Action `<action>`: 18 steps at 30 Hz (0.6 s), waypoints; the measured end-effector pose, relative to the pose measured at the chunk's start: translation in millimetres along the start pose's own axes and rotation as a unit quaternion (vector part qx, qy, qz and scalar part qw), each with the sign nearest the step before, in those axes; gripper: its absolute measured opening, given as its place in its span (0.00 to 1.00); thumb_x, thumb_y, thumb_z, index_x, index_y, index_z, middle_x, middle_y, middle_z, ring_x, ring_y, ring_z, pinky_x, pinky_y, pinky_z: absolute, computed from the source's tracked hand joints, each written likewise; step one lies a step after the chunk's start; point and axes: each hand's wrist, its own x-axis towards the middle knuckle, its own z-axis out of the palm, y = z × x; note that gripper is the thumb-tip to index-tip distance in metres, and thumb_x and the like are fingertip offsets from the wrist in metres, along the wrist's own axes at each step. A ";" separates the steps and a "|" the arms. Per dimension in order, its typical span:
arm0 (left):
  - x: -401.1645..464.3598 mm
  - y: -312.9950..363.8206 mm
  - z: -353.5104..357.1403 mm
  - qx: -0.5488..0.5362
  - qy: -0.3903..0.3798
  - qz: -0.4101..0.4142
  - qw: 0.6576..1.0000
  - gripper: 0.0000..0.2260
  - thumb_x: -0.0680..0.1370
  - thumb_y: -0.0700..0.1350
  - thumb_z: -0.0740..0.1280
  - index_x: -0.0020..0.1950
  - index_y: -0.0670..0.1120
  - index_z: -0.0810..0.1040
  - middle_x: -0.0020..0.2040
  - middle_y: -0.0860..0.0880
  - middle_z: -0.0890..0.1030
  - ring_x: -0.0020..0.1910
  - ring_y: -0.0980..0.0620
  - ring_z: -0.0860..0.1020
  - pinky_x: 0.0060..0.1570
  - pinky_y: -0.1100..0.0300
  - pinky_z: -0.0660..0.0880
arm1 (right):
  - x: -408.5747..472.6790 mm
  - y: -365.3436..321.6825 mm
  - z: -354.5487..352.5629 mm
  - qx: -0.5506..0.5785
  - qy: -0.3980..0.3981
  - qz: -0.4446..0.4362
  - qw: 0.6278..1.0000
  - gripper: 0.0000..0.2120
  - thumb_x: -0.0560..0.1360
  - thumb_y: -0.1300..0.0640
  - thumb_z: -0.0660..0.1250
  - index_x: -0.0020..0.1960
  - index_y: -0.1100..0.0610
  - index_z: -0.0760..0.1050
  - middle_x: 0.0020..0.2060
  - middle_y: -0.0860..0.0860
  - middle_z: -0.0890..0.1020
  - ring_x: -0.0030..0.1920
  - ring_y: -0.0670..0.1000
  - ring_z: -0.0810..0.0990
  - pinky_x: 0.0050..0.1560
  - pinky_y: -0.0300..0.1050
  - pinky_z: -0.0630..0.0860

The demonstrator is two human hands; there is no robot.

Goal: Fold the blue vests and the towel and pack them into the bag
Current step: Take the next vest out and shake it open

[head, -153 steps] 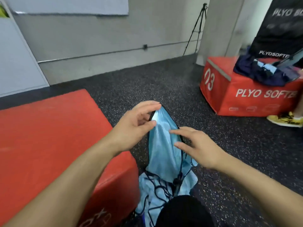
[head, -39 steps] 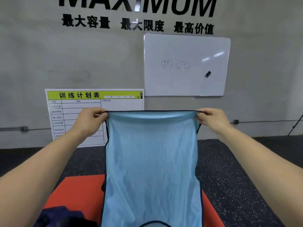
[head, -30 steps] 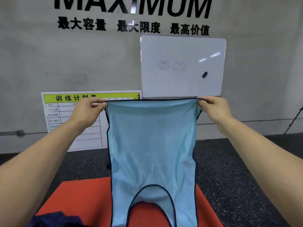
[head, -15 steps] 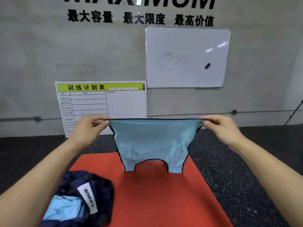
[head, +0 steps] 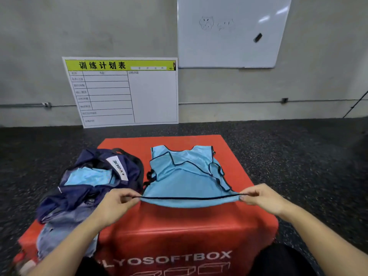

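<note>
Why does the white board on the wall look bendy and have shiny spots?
Head view: the wide lens curves the whiteboard edges; the bright streaks on it are glare from lights; the sketches on it look soft; the blue vest looks sharp.

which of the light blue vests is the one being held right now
The blue vest spread on the red box, its near hem pinched by the left hand and right hand. The other blue cloth sits untouched inside the navy bag.

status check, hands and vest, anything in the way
Left hand and right hand each pinch a hem corner. Blue vest lies spread on red plyo box, unfolded. Navy bag lies beside it, not blocking.
</note>
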 end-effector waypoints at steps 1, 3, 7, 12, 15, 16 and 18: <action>-5.0 -4.9 6.1 0.001 -0.005 -0.002 1.000 0.07 0.76 0.42 0.75 0.45 0.55 0.87 0.40 0.57 0.86 0.39 0.60 0.83 0.49 0.56 0.80 | -4.4 6.8 5.6 0.012 -0.004 0.007 1.000 0.05 0.78 0.63 0.72 0.48 0.60 0.87 0.31 0.48 0.76 0.35 0.45 0.70 0.37 0.36 0.66; -13.2 -16.2 13.9 0.004 -0.019 -0.005 1.000 0.05 0.75 0.48 0.76 0.47 0.58 0.86 0.43 0.55 0.87 0.44 0.55 0.85 0.53 0.49 0.80 | -10.7 17.9 14.1 0.028 -0.018 0.016 0.999 0.05 0.78 0.64 0.71 0.47 0.62 0.86 0.31 0.48 0.76 0.35 0.46 0.70 0.37 0.35 0.66; -10.1 -20.5 14.8 -0.011 -0.021 -0.025 0.999 0.04 0.73 0.46 0.73 0.44 0.54 0.87 0.38 0.50 0.86 0.39 0.52 0.84 0.47 0.50 0.80 | -7.4 25.2 15.2 0.042 -0.024 0.026 0.998 0.05 0.78 0.62 0.72 0.48 0.62 0.86 0.34 0.52 0.78 0.38 0.49 0.72 0.42 0.40 0.68; 4.9 -25.5 15.0 -0.005 -0.045 -0.046 0.998 0.07 0.77 0.42 0.68 0.42 0.43 0.84 0.38 0.46 0.85 0.26 0.44 0.81 0.28 0.63 0.72 | 0.4 26.2 10.3 -0.002 -0.197 0.141 0.970 0.07 0.77 0.63 0.73 0.54 0.58 0.85 0.43 0.50 0.86 0.44 0.49 0.84 0.46 0.41 0.80; 26.4 -40.7 20.4 0.005 -0.023 -0.053 0.998 0.08 0.79 0.41 0.69 0.41 0.44 0.83 0.36 0.48 0.83 0.27 0.45 0.82 0.31 0.59 0.78 | 16.8 29.4 11.2 -0.054 -0.236 0.179 0.954 0.13 0.76 0.57 0.73 0.61 0.54 0.83 0.53 0.51 0.87 0.51 0.52 0.87 0.44 0.46 0.83; 35.0 -42.7 24.0 0.005 -0.017 -0.052 0.998 0.09 0.80 0.41 0.69 0.40 0.45 0.82 0.35 0.50 0.83 0.28 0.46 0.83 0.32 0.59 0.77 | 25.7 31.7 13.1 -0.048 -0.213 0.172 0.961 0.13 0.77 0.55 0.74 0.61 0.53 0.83 0.53 0.51 0.87 0.50 0.52 0.87 0.41 0.45 0.83; 53.9 -43.5 33.6 -0.006 -0.012 -0.049 0.999 0.08 0.81 0.41 0.68 0.42 0.46 0.82 0.35 0.52 0.83 0.31 0.48 0.84 0.33 0.62 0.75 | 47.7 36.7 20.6 -0.027 -0.136 0.149 0.979 0.10 0.78 0.55 0.73 0.59 0.53 0.84 0.48 0.50 0.87 0.47 0.51 0.87 0.36 0.44 0.81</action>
